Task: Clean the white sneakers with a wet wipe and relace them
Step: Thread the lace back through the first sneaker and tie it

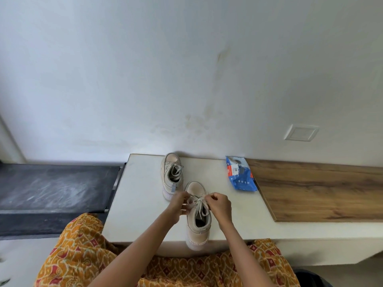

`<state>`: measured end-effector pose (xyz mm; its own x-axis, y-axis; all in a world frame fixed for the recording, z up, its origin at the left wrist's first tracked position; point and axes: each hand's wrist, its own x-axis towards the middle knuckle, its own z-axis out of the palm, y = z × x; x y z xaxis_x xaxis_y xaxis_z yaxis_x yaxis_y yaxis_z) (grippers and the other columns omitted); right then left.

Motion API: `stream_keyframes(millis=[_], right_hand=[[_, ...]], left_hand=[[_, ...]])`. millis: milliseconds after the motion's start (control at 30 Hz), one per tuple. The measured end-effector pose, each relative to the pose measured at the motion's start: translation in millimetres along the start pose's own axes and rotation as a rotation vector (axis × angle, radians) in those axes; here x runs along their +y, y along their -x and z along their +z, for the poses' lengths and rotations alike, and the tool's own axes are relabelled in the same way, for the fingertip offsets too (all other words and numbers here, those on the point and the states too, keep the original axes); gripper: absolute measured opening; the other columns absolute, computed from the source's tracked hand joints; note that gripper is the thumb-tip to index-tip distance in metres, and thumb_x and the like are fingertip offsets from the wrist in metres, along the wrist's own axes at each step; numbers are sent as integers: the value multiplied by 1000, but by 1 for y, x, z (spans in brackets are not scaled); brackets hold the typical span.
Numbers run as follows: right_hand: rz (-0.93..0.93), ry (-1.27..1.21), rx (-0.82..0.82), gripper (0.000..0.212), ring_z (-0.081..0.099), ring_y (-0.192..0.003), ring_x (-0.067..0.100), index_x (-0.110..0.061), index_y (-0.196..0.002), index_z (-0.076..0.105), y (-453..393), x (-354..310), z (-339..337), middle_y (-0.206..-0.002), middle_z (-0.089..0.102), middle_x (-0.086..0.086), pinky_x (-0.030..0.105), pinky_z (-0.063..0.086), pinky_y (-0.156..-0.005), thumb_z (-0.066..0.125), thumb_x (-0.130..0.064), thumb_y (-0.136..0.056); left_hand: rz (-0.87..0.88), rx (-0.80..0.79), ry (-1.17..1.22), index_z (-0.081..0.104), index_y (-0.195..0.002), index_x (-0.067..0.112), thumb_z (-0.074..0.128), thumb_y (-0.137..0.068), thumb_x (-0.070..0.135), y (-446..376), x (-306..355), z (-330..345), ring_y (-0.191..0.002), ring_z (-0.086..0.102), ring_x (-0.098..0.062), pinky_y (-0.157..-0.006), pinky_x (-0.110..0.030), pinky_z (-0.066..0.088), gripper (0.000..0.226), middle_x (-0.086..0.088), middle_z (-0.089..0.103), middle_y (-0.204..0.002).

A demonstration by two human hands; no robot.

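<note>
lace (200, 204) pinched between both hands' fingers (187, 200) over near sneaker (196, 226).

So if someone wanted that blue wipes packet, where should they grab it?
Probably across its near, crumpled end, coming from above on the right. The blue wipes packet lies flat on the white table, clear of both sneakers, so its soft edges can be pinched.

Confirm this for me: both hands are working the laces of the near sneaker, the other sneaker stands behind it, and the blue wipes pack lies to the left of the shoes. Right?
Not quite. In the head view the blue wipes pack lies to the right of the shoes, by the wooden board. The rest holds: left hand and right hand pinch the laces of the near sneaker, and the other sneaker stands behind it.
</note>
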<state>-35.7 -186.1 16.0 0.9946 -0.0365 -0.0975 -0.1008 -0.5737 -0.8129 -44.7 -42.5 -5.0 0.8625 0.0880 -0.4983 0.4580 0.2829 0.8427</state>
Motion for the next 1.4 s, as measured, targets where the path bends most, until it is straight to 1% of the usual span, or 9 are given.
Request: stream_keyframes(millis=[167,367,500,633,767,900,1100,1233,1400], right_hand=[[82,-78,48,27,49,-61,18,-13,-62,48,7,8,1,-60,52,2,31,39,-59,58,-25,-83],[-13,-106,-62,21,67,-76,23,-12,-76,59,2,12,-9,-76,67,6,42,57,-76,60,-29,-88],[-82,-24,-119,26,67,-76,15,-17,-81,65,1,9,-12,-78,69,-1,34,58,-74,64,-42,-85],[-124,88,-197,12,66,-77,10,-25,-78,67,-3,6,-17,-75,68,-10,30,56,-77,72,-36,-79],[-123,149,-175,12,65,-78,13,-24,-76,66,-5,6,-19,-74,67,-9,33,54,-78,69,-34,-82],[-124,209,-147,18,63,-80,13,-20,-83,68,-3,6,-15,-78,66,-7,30,50,-76,64,-38,-86],[-135,196,-142,15,63,-82,14,-23,-82,65,0,8,-16,-79,65,-8,32,51,-76,63,-37,-87],[-134,201,-153,13,63,-82,15,-26,-80,63,-2,8,-16,-78,64,-9,34,52,-78,63,-37,-87],[-126,261,-143,23,61,-84,14,-15,-92,68,-1,4,-15,-92,69,-1,28,46,-75,60,-37,-89]], left_hand=[[-58,-10,-132,46,-76,11,46,-83,14,7,1,-6,-50,43,-15,-44,-18,36,8,-6,48,-68],[359,98,-360,52,-102,18,55,-82,3,2,-1,-6,-90,51,-15,-73,-23,44,26,-8,52,-105],[573,189,-642,61,-99,17,62,-85,17,4,-4,-5,-94,53,-11,-81,-25,44,14,3,51,-99],[404,176,-662,59,-95,17,69,-82,38,4,-14,-8,-79,60,-13,-68,-29,48,27,1,64,-87],[349,183,-523,61,-67,14,69,-84,20,4,-18,-14,-60,61,-13,-72,-36,54,20,-4,67,-70],[342,169,-546,60,-75,11,57,-92,17,3,-19,-19,-68,63,-16,-73,-38,54,18,-2,69,-74],[319,132,-502,61,-80,9,50,-91,51,6,-11,-8,-64,59,-16,-61,-32,47,45,2,64,-72],[371,72,-596,64,-68,20,68,-82,43,1,-4,-7,-62,55,-7,-61,-29,43,27,9,63,-65],[372,53,-656,63,-69,22,71,-81,36,1,0,-9,-77,63,-14,-73,-35,50,20,6,67,-77]])
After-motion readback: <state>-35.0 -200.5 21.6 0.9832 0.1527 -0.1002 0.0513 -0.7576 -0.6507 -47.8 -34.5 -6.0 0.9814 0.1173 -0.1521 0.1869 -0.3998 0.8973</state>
